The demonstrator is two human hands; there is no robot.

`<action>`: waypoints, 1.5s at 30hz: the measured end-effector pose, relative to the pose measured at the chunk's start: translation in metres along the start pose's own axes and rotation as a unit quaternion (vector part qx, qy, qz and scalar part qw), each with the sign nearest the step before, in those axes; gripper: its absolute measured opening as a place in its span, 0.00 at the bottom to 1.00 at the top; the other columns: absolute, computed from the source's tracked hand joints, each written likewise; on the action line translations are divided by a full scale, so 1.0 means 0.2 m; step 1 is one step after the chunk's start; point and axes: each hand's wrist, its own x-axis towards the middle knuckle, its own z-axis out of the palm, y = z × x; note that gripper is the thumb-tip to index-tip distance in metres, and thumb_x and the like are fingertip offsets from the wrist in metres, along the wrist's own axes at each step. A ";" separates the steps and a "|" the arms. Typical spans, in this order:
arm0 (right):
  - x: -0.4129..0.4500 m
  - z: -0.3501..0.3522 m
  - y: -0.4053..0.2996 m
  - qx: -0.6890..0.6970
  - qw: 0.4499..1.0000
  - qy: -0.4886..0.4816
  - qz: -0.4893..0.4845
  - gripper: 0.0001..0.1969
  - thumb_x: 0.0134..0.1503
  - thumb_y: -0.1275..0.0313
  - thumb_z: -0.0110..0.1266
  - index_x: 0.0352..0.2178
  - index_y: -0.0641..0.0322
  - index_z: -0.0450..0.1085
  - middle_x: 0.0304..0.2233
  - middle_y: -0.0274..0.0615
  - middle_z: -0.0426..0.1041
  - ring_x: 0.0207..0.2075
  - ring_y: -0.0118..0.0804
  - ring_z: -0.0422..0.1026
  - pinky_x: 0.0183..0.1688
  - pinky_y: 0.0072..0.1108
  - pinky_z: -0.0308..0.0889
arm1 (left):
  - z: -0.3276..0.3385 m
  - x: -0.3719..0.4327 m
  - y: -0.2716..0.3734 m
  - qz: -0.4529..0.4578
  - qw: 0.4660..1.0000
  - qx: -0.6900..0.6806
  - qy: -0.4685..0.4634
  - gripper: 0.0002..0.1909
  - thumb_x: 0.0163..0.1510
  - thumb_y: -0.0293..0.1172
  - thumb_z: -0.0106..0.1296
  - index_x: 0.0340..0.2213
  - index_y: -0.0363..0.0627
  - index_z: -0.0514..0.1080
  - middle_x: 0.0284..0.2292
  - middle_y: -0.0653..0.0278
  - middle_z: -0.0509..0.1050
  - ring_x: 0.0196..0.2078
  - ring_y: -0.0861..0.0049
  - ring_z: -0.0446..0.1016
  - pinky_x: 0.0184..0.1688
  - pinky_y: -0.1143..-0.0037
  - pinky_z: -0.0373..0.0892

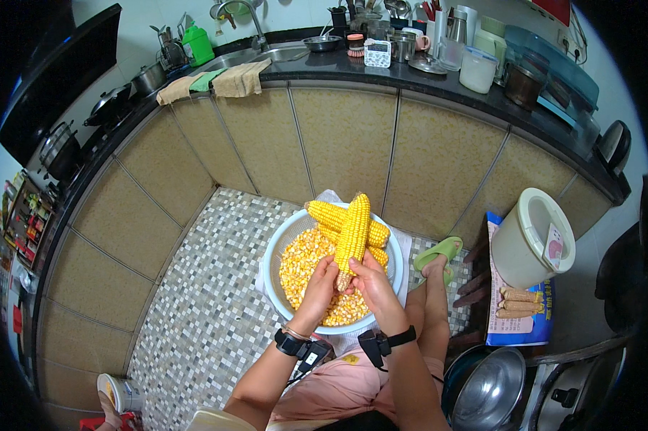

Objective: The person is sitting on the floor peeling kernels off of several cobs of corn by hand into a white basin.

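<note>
Both hands grip the lower end of one yellow ear of corn (355, 226), its tip pointing away from me. My left hand (319, 285) is on its left side, thumb pressed near the pale stalk end. My right hand (375, 283) closes on the right side, thumb on the kernels. Below them a light blue plastic colander basin (270, 253) holds many loose corn kernels (305, 261). More whole ears of corn (326, 214) lie at the basin's far right, partly hidden behind the held ear.
Bare corn cobs (519, 303) lie on a blue printed sheet (518, 338) at right, beside a lidded cream bucket (523, 242). Metal bowls (488, 390) stand lower right. A small white bucket (120, 393) and another person's foot (110, 412) show lower left. Tiled cabinets (340, 134) curve ahead under a black counter.
</note>
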 end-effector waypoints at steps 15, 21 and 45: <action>0.00 0.00 0.01 0.028 0.998 0.034 -0.037 0.16 0.56 0.70 0.52 0.46 0.56 0.61 0.40 0.33 0.70 0.39 0.24 0.69 0.39 0.18 0.63 | 0.03 -0.02 0.00 0.166 0.948 0.269 0.042 0.22 0.61 0.36 0.42 0.53 0.38 0.59 0.33 0.60 0.71 0.32 0.79 0.69 0.36 0.79 0.66; 0.02 -0.03 0.03 -0.024 0.999 0.042 -0.017 0.18 0.55 0.68 0.55 0.46 0.55 0.61 0.41 0.34 0.70 0.39 0.25 0.69 0.37 0.16 0.61 | 0.01 -0.01 -0.01 0.113 0.970 0.214 0.037 0.22 0.62 0.36 0.40 0.53 0.36 0.59 0.33 0.61 0.71 0.31 0.82 0.68 0.33 0.81 0.66; 0.01 -0.01 0.01 0.016 0.999 0.039 -0.026 0.17 0.57 0.69 0.52 0.46 0.58 0.61 0.41 0.34 0.69 0.40 0.25 0.69 0.39 0.17 0.64 | 0.04 -0.06 0.07 0.053 0.976 0.209 0.023 0.24 0.62 0.33 0.36 0.57 0.35 0.55 0.47 0.53 0.69 0.48 0.76 0.67 0.50 0.78 0.63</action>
